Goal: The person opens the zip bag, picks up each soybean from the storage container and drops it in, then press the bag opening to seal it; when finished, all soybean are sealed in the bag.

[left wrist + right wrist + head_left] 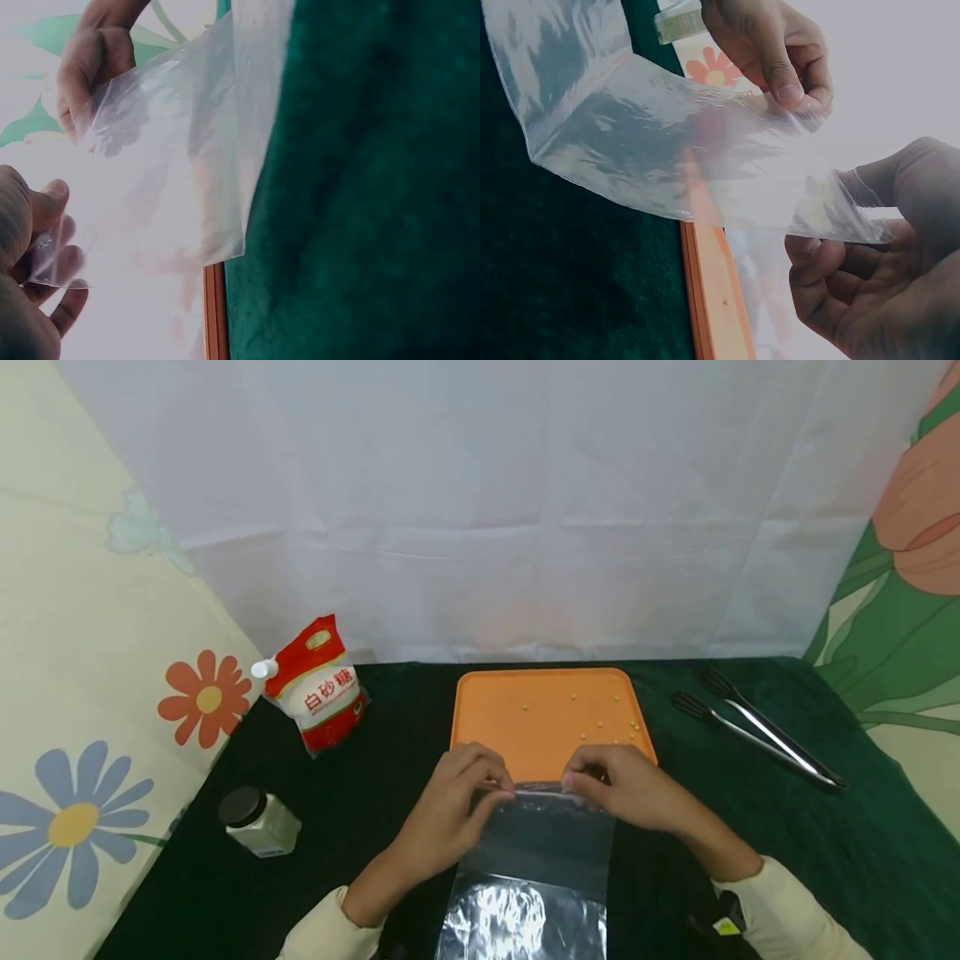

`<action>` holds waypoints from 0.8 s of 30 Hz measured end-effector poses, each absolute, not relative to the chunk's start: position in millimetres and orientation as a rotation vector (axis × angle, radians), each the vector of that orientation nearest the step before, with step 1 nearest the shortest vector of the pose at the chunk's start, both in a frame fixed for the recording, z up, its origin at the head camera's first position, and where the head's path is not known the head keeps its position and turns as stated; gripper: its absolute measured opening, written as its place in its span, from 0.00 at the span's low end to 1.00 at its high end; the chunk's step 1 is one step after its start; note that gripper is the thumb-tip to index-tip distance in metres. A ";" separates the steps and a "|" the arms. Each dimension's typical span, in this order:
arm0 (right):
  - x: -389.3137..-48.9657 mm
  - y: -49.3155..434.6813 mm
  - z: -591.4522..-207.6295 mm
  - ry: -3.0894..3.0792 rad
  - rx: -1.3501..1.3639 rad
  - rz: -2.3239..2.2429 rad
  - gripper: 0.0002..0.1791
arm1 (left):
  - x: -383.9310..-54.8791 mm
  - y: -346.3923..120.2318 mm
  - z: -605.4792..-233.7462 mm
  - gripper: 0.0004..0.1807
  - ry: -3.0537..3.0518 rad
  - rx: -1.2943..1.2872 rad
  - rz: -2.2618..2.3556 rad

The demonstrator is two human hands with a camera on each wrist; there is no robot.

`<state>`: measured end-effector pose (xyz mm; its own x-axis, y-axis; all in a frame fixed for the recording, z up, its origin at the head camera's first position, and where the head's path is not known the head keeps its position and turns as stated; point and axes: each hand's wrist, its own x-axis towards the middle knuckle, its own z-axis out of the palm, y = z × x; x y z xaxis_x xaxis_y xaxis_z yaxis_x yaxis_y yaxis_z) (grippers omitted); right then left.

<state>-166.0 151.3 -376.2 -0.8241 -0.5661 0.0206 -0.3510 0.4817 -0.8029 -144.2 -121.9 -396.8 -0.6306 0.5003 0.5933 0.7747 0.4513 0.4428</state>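
Observation:
A clear plastic bag (543,852) stretches between both hands, its top edge raised and its lower part lying on the dark green cloth. My left hand (465,806) pinches the left corner of that edge between thumb and fingers. At the right corner, my right hand (626,785) pinches the film the same way. The right wrist view shows the bag (645,142) bent by a fold across its middle. Just behind the hands lies an orange tray (525,735) with several small pale yellow beads or beans on it.
Tongs (765,735) with black tips lie at the right. On the left stand a red and white bag of white sugar (326,693) with a white cap and a black-lidded jar (262,827). A white sheet (480,527) hangs behind the table.

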 end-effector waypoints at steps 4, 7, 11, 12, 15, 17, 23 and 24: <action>-165.9 150.5 -376.5 2.437 -0.750 -1.312 0.07 | -144.3 -119.5 -397.9 0.02 -2.216 -1.165 -0.936; -165.6 148.8 -377.6 2.395 -0.744 -1.345 0.08 | -143.2 -118.5 -398.2 0.02 -2.163 -1.202 -0.897; -165.1 147.1 -379.5 2.342 -0.732 -1.384 0.09 | -141.8 -119.0 -398.7 0.02 -2.181 -1.212 -0.837; -165.0 147.0 -380.1 2.334 -0.733 -1.390 0.10 | -141.4 -119.3 -398.6 0.02 -2.199 -1.208 -0.826; -163.8 146.3 -380.7 2.358 -0.745 -1.382 0.10 | -140.7 -120.1 -398.1 0.03 -2.253 -1.187 -0.800; -162.5 145.5 -380.5 2.373 -0.760 -1.372 0.10 | -140.0 -120.2 -397.7 0.06 -2.284 -1.178 -0.783; -158.6 141.7 -378.1 2.336 -0.766 -1.383 0.10 | -137.6 -115.9 -397.3 0.11 -2.305 -1.182 -0.710; -158.2 141.3 -377.9 2.333 -0.763 -1.384 0.10 | -137.2 -115.1 -397.0 0.11 -2.302 -1.175 -0.707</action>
